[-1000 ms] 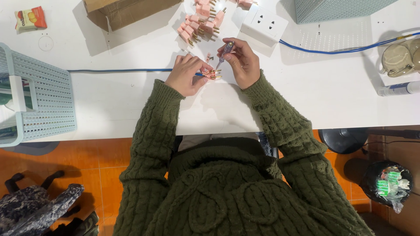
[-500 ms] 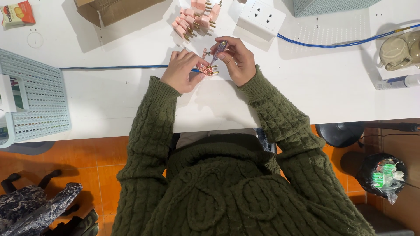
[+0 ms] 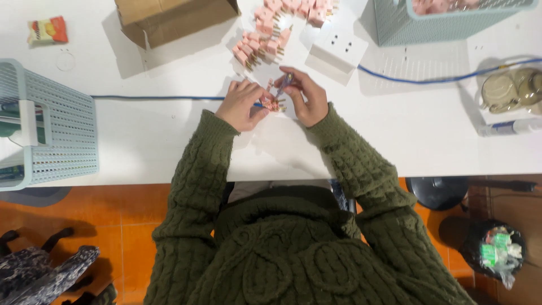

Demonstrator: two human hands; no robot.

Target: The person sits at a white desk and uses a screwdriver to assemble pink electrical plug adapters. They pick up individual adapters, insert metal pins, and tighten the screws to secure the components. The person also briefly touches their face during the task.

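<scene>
Plug (image 3: 272, 104): small, pink, brass prongs, between hands.

Cardboard box (image 3: 169, 20) left of plug pile (image 3: 265, 39)

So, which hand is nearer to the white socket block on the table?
The right hand. It lies just below the white socket block, holding a small tool. The left hand is farther away, down and to the left of the block, at the pink plug.

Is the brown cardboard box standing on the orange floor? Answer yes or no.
No, the brown cardboard box sits on the white table, beyond the hands.
</scene>
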